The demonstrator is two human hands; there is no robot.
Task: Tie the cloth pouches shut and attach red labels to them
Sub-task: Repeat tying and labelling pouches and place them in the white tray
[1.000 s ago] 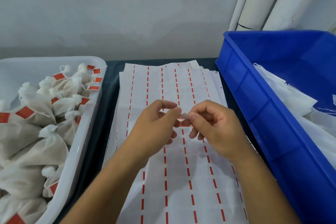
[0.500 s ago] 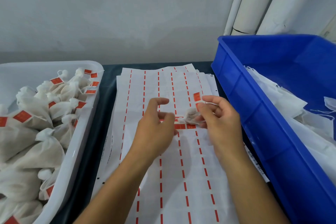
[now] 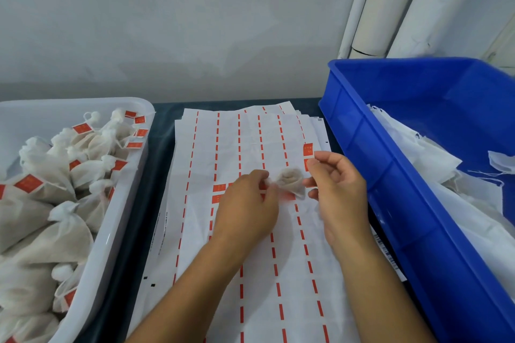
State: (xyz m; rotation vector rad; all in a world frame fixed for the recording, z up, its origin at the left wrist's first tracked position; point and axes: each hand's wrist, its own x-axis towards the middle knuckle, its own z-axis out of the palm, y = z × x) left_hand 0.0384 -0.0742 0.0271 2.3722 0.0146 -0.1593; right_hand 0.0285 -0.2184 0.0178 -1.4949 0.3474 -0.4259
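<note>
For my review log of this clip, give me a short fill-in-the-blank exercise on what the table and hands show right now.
1. The finished pouches with red tags lie in the ____ tub on the person's left.
2. The bin on the person's right is ____ in colour.
3. Both hands, left hand and right hand, hold a small cloth ____ between them.
4. Beneath the hands lie label sheets printed with dashed ____ lines.

Missing words: white; blue; pouch; red

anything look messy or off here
Nothing stands out. Both hands, left and right, hold a small pouch over the label sheets; tied pouches fill the white tub.
</note>
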